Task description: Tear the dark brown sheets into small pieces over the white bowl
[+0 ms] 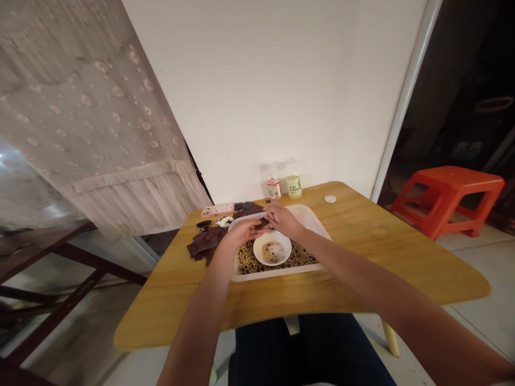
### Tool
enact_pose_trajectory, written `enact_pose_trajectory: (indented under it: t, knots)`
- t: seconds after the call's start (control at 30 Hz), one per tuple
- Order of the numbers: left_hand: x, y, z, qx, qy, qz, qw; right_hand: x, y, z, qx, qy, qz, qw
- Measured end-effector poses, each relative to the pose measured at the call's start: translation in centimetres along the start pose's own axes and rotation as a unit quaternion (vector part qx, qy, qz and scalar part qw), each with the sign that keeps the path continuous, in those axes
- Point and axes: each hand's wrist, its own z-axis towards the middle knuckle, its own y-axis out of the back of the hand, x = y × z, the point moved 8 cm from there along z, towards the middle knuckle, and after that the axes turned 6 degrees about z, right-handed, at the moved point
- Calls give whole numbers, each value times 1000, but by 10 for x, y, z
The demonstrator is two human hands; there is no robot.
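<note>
Table (362, 257) — dark scrap (263, 223) half-hidden under right hand (284, 219)

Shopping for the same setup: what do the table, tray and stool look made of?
Table: wood, probably bamboo, glossy, with visible grain. Tray: likely white plastic, smooth, thin rim. Stool: orange-red moulded plastic, slightly shiny.

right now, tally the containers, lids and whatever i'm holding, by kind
bottles: 2
white tray: 1
white bowl: 1
loose white cap: 1
brown piece pinched between left hand and right hand: 1
total: 6
</note>
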Motion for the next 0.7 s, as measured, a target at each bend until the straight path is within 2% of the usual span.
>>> enact_pose_trajectory:
  t: [0.2, 0.37, 0.57, 0.7]
  knots:
    - [0, 1, 1, -5, -2, -3, 1000, 0, 0, 0, 1, 4, -1, 1000]
    - [0, 2, 2, -2, -7, 1, 1000, 1, 4, 0, -23, 10, -15, 1000]
    - [0, 2, 2, -5, -6, 11, 1000, 6, -3, -1, 4, 30, -11, 1000]
    - [0, -1, 1, 14, -9, 24, 1000, 8, 2, 0, -22, 33, -10, 999]
